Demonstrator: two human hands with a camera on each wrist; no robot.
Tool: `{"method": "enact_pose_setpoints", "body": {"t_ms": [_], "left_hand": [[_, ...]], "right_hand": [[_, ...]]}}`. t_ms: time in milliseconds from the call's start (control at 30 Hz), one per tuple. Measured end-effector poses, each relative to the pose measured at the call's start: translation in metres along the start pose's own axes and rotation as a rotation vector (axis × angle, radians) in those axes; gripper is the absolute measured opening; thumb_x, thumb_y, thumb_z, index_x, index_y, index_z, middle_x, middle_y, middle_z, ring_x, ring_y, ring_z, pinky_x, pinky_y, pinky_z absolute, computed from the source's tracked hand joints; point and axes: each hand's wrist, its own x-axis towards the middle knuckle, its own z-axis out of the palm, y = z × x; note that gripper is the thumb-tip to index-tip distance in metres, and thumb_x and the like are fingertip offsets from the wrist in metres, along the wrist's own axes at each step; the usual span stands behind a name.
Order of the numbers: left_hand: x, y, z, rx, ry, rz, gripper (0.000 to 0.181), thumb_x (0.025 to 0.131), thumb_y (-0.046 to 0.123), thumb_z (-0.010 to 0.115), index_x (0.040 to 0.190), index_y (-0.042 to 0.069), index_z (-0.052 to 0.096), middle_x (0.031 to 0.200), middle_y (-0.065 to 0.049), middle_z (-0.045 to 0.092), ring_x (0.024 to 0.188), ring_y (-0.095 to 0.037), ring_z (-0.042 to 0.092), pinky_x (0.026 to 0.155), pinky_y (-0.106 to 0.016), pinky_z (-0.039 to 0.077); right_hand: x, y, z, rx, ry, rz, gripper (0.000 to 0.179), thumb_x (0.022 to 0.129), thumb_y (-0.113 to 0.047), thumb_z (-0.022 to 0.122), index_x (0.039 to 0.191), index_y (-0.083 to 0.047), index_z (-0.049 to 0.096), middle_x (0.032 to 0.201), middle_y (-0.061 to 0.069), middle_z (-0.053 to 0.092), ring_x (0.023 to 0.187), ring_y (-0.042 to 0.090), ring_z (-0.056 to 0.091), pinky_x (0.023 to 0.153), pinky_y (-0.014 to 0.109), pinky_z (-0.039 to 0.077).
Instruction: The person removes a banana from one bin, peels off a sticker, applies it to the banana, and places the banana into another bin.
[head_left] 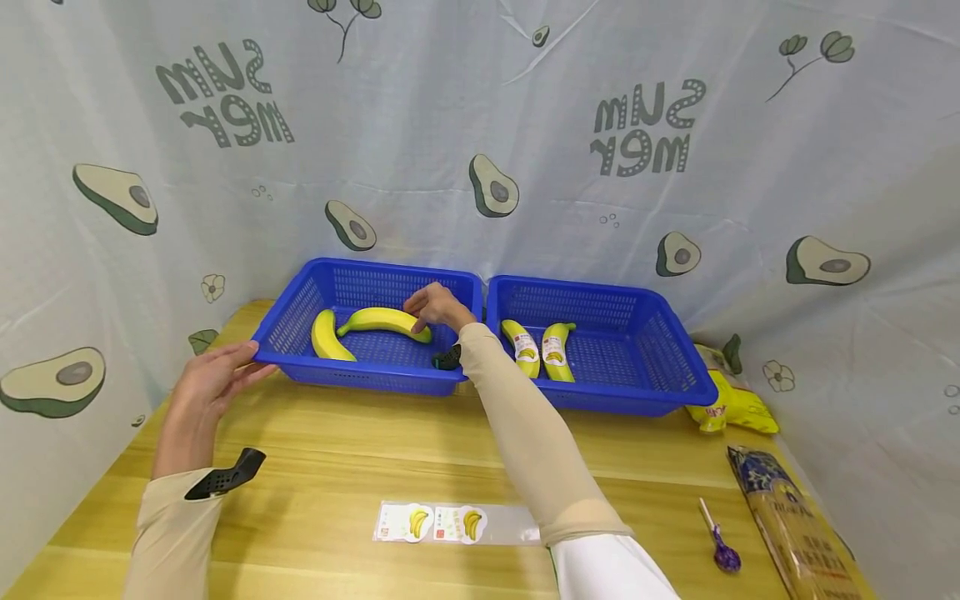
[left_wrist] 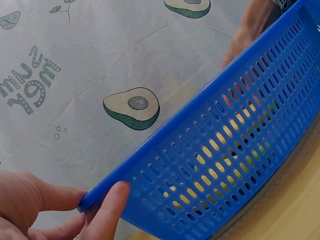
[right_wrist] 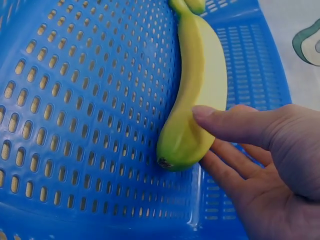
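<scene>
My left hand [head_left: 212, 381] pinches the front left corner of the left blue basket [head_left: 375, 377]; in the left wrist view the thumb and fingers grip its rim. Reaching into that basket, my right hand [head_left: 438, 307] holds the right end of a banana [head_left: 382, 320]. The right wrist view shows the thumb on top of this banana [right_wrist: 202, 75] and the fingers beneath its side. A second banana [head_left: 327, 337] lies at the left in the same basket. Neither of these two shows a label.
The right blue basket [head_left: 615, 398] holds two bananas with labels [head_left: 525, 348]. A strip of banana stickers [head_left: 442, 523] lies on the wooden table [head_left: 315, 467]. At the right are a lollipop [head_left: 724, 550], a brown package [head_left: 798, 525] and yellow packets [head_left: 735, 404]. A printed curtain [head_left: 420, 150] hangs behind.
</scene>
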Motion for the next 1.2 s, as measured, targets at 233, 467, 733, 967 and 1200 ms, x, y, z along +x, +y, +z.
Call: {"method": "enact_pose_setpoints", "body": {"t_ms": [233,467,733,967,1200], "left_hand": [[0.001,-0.002,0.002,-0.005,-0.009,0.004,0.041,0.111,0.010,0.059,0.149,-0.002,0.047,0.084,0.006,0.074,0.075,-0.009,0.077,0.081,-0.027,0.066],[0.000,-0.002,0.001,-0.027,-0.015,-0.007,0.032,0.110,0.009,0.060,0.140,0.001,0.052,0.083,0.005,0.073,0.075,-0.010,0.077,0.080,-0.027,0.067],[-0.003,-0.002,0.000,-0.069,-0.013,-0.004,0.017,0.109,0.007,0.061,0.096,0.014,0.069,0.084,0.003,0.074,0.075,-0.012,0.077,0.078,-0.027,0.067],[-0.004,-0.003,0.001,-0.071,-0.012,0.001,0.023,0.109,0.007,0.062,0.090,0.016,0.071,0.083,0.002,0.074,0.074,-0.013,0.077,0.077,-0.027,0.067],[-0.004,-0.004,-0.001,-0.074,-0.029,0.010,0.025,0.110,0.008,0.060,0.089,0.016,0.072,0.083,0.002,0.074,0.074,-0.012,0.077,0.075,-0.026,0.067]], "right_hand": [[-0.002,0.003,-0.003,-0.059,-0.011,0.034,0.056,0.088,0.009,0.084,0.141,-0.001,0.069,0.146,0.015,0.067,0.140,0.033,0.059,0.115,0.042,0.054],[-0.001,0.004,-0.002,-0.094,-0.013,0.037,0.058,0.088,0.008,0.084,0.143,-0.001,0.068,0.147,0.015,0.067,0.137,0.031,0.062,0.112,0.039,0.057],[-0.003,0.001,-0.005,-0.170,0.017,-0.021,0.053,0.091,0.005,0.082,0.142,0.001,0.068,0.146,0.016,0.067,0.138,0.031,0.061,0.110,0.040,0.057],[-0.010,-0.003,-0.013,-0.147,0.038,-0.065,0.047,0.091,0.004,0.081,0.137,0.004,0.070,0.140,0.019,0.070,0.130,0.033,0.066,0.103,0.040,0.061],[-0.018,-0.010,-0.026,-0.093,0.015,-0.101,0.048,0.092,0.005,0.080,0.139,0.007,0.068,0.141,0.022,0.068,0.128,0.035,0.066,0.101,0.040,0.062]]}}
